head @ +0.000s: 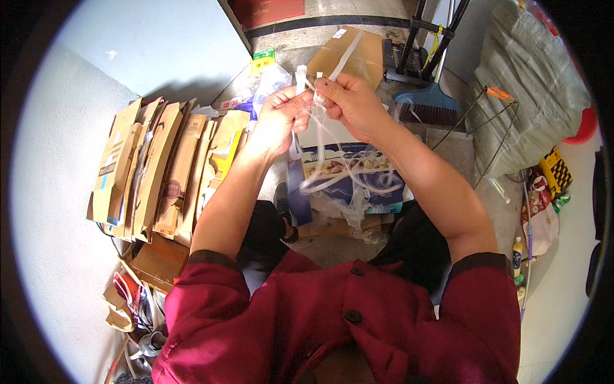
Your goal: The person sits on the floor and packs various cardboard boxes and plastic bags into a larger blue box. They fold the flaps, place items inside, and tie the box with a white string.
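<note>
Both hands are raised close together in front of me, pinching a white plastic strap (pixel 344 57). My left hand (pixel 283 115) grips it between thumb and fingers, with a short end sticking up. My right hand (pixel 354 103) pinches the same strap near what looks like a knot, and one length runs up past the fingers. Loose loops dangle over a printed box (pixel 331 187) between my knees, which shows pictures of nuts on a dark blue ground. Thin clear plastic (pixel 355 211) lies on its near part.
Flattened cardboard boxes (pixel 148 173) stand in a row against the left wall. Ahead lie a brown cardboard sheet (pixel 348 55) and a clear plastic bag (pixel 273 81). To the right are a blue broom (pixel 427 101), a wire handle with an orange grip (pixel 500 94) and a large grey-green bundle (pixel 523 91).
</note>
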Available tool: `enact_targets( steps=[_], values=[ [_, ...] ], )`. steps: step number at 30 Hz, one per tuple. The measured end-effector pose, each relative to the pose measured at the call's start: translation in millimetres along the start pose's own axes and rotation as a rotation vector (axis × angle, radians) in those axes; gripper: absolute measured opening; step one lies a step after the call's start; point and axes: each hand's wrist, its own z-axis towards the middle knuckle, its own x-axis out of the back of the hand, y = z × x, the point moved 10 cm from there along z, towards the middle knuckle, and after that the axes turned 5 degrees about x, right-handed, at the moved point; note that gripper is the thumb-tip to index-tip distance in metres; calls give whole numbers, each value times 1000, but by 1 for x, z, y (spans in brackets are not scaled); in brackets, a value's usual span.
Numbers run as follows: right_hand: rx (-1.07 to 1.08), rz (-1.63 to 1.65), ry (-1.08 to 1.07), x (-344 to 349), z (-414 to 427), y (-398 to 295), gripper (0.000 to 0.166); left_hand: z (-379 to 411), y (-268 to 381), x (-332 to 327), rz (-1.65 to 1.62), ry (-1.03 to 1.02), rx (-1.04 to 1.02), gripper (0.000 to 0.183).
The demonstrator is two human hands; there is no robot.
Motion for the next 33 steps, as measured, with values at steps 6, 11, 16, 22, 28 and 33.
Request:
enact_targets(
  steps=[6, 11, 16, 22, 28, 33],
  values=[
    [-113, -202, 153, 44, -2, -9, 30, 1, 11, 6, 290, 111, -81, 16],
    [278, -524, 169, 56, -2, -83, 12, -5, 31, 15, 676, 291, -288, 22],
    [519, -1040, -244, -1, -17, -84, 14, -4, 19, 4, 1003, 210, -251, 16],
    [455, -1044, -191, -4, -19, -58, 15, -6, 21, -2, 932, 194, -328, 14],
    [434, -965, -112, -5, -20, -46, 24, 2, 5, -4, 477, 36, -175, 14],
    [696, -1036, -22, -13, -31, -76, 29, 0, 9, -6, 323, -21, -131, 14]
  ],
)
